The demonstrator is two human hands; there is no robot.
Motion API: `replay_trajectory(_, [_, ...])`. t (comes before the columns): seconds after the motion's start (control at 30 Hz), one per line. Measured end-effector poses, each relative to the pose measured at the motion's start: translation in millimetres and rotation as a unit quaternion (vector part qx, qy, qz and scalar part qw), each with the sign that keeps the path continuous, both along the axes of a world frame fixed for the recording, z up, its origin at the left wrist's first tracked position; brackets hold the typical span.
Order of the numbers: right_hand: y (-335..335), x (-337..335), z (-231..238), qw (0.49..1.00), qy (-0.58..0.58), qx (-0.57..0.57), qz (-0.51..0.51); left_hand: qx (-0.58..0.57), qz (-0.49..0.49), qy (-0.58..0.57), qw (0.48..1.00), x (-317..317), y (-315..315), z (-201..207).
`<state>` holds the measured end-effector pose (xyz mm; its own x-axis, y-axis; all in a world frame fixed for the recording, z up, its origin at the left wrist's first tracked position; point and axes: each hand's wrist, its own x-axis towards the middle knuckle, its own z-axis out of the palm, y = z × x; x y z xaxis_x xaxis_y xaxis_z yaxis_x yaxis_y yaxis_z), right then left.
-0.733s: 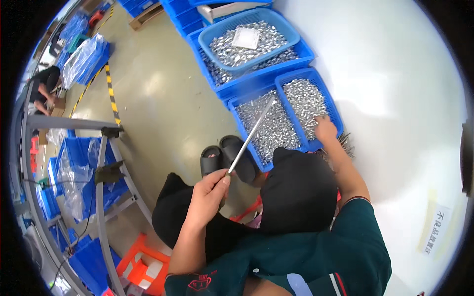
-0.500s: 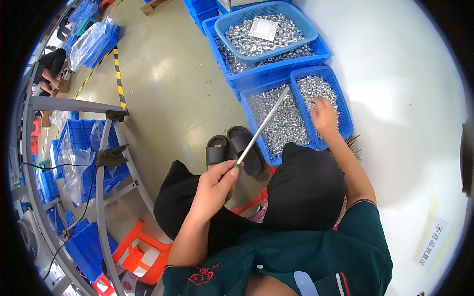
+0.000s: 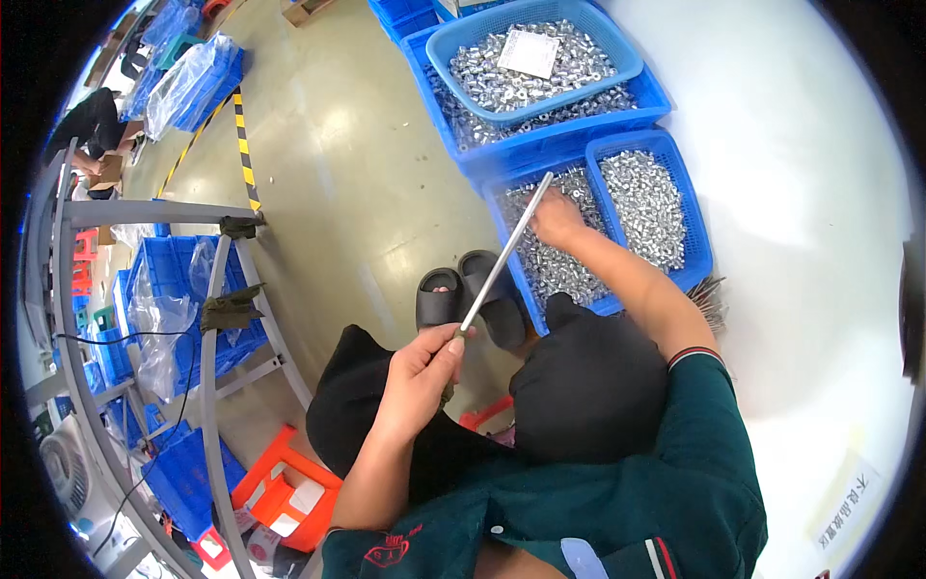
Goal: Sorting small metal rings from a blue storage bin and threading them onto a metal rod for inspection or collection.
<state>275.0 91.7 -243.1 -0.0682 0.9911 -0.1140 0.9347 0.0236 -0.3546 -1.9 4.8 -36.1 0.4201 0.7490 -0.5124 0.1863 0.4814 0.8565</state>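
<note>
My left hand (image 3: 422, 378) is closed round the lower end of a slim silver metal rod (image 3: 502, 259); something olive green shows at its grip. The rod slants up and away to the right, its far tip above the left part of a blue basket. That blue basket (image 3: 522, 293) holds many small silver metal parts (image 3: 562, 270). My right hand (image 3: 557, 218) reaches down into these parts, its fingertips hidden among them and partly behind the rod. Beside it on the right, a second blue basket (image 3: 696, 232) holds similar small silver parts (image 3: 644, 198).
Behind the baskets, a light-blue basket (image 3: 632, 66) of larger metal parts, topped by a white paper (image 3: 529, 53), rests in a blue crate (image 3: 617, 118). A white surface (image 3: 772, 241) lies right. At left stand a grey metal frame (image 3: 159, 214) and an orange stool (image 3: 307, 502). Another person (image 3: 89, 125) sits far left.
My right hand has moved left, from the right basket into the parts of the left one. The rod stays in my left hand, its tip a little further left.
</note>
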Motion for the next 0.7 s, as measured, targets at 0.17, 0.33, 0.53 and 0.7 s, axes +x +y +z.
replay_trajectory(0.17, [7, -18, -20, 0.995, 0.028, 0.075, 0.064, -0.013, -0.006, 0.007, 1.0, 10, 5, 4])
replay_trajectory(0.33, [7, -24, -20, 0.995, -0.002, 0.071, 0.069, -0.015, -0.012, 0.034, 0.999, 14, 6, 10])
replay_trajectory(0.53, [-53, -23, -17, 0.995, 0.016, -0.022, 0.1, -0.018, -0.01, 0.024, 0.999, 13, 7, 12])
replay_trajectory(0.7, [-96, -22, -22, 0.992, 0.03, 0.042, 0.112, -0.004, -0.009, 0.0, 1.0, 11, 4, 9])
